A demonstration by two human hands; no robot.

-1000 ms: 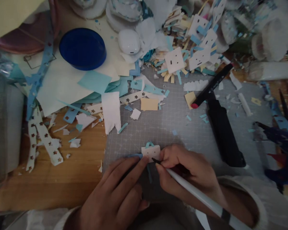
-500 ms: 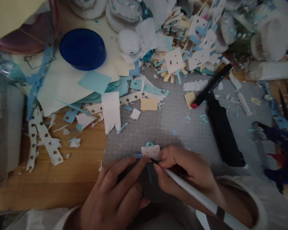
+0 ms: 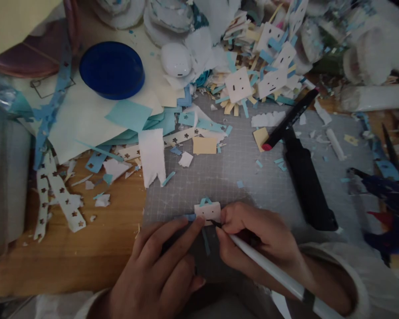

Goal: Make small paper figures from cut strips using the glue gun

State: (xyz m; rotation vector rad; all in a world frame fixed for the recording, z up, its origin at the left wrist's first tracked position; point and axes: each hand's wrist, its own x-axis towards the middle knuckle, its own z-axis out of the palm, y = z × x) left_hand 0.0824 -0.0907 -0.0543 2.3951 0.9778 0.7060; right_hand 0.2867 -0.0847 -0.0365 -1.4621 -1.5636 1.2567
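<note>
A small white paper square [image 3: 207, 211] with light blue strips under it lies on the grey cutting mat [image 3: 232, 177] near the front edge. My left hand [image 3: 159, 270] rests flat beside it, fingers stretched out, with a fingertip pressing on the square's lower left corner. My right hand [image 3: 256, 241] is closed in a pinch on a white pen [image 3: 275, 277], whose dark tip touches the square's lower edge.
A black marker with a red end [image 3: 291, 118] and a black tool [image 3: 307, 184] lie on the mat's right. Paper scraps, punched strips [image 3: 58, 190] and finished paper squares [image 3: 239, 84] crowd the back. A blue round lid [image 3: 112, 68] sits back left. Dark blue scissors [image 3: 382, 195] are at the right.
Both hands stay on the white square; the pen tip has shifted only slightly along its lower edge. The view has drifted a little.
</note>
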